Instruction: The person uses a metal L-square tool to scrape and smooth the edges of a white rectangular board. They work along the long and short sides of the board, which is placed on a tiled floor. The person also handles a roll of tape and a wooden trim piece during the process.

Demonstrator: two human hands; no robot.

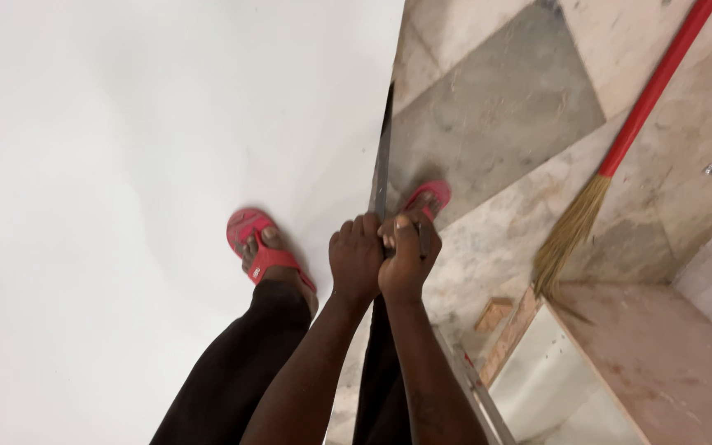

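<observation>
The floor [496,107] is stone tile in pale and grey diamond patches, dusty and stained. A large white sheet [142,165] lies flat on it, covering the whole left side. A broom [611,165] with a red handle and straw bristles lies across the tiles at the right. A small wooden block [494,314] sits on the floor near the bristles, beside a pale board [661,363] in the lower right corner.
</observation>
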